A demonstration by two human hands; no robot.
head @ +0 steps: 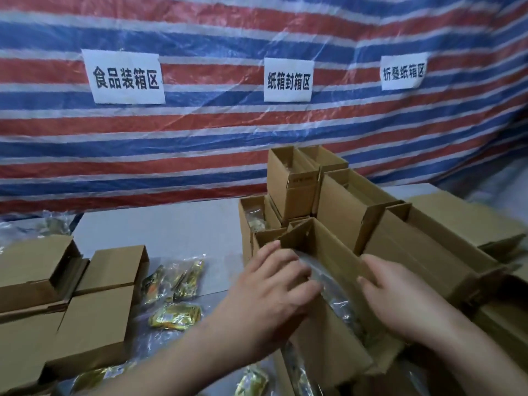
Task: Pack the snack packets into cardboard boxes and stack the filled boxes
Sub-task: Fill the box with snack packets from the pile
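Snack packets in clear crinkly plastic with yellow-gold printing lie loose on the grey table (160, 224), one cluster (174, 281) beside the closed brown cardboard boxes (71, 304) at the left and more (251, 381) at the near edge. Another clear-wrapped packet (337, 298) sits inside the open brown cardboard box (328, 347) in front of the person. The left hand (274, 284) reaches over the box's left wall with its fingers bent down onto the packet, pressing it in; whether they pinch the film or only push is not clear. The right hand (400, 301) rests on the box's right wall, fingers curled over the edge, seemingly steadying it. Behind stand more open cardboard boxes (294, 184), at least one showing packets inside, stacked against a red, white and blue striped tarpaulin (200, 132) bearing white paper signs (125, 77). The packets should be light, soft and slippery, and their contents may crush under a hard squeeze; they are best taken by a sealed edge or cupped flat. The box is thin and stiff but light, so gripping opposite walls low down should keep it square when lifted.
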